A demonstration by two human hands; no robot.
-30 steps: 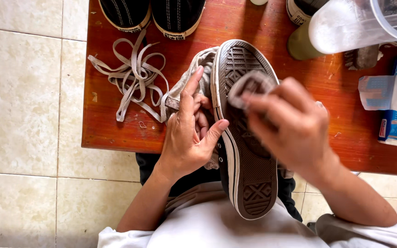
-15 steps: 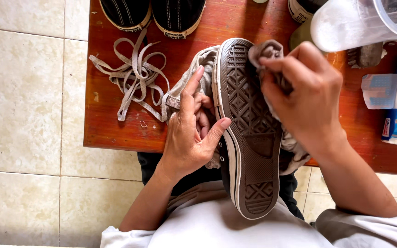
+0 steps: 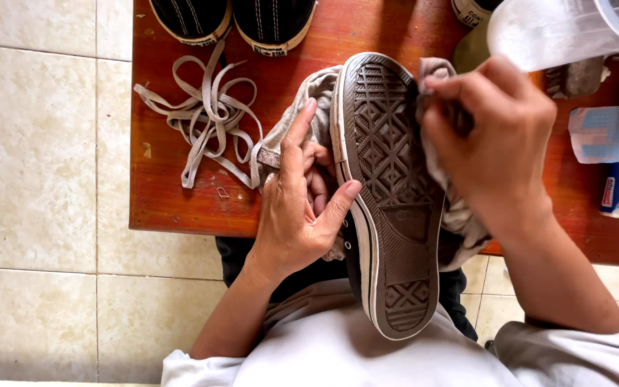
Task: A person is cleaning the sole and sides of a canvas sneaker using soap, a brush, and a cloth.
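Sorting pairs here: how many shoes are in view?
4, maybe more hidden: the brown-soled sneaker held sole-up by the left hand, two black canvas shoes at the table's far edge, and a toe top right.

Person, head view: two bare hands, left hand [image 3: 296, 215] and right hand [image 3: 496, 143], no rings or gloves; bare forearms; short-sleeved pale grey-white shirt [image 3: 338, 344]; dark trousers [image 3: 252, 261] near the body.

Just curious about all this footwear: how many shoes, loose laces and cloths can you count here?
Shoes: 4, one held sole-up, two dark toes at the table's far edge, one partly cut off
Bundles of loose laces: 1
Cloths: 1
Total: 6
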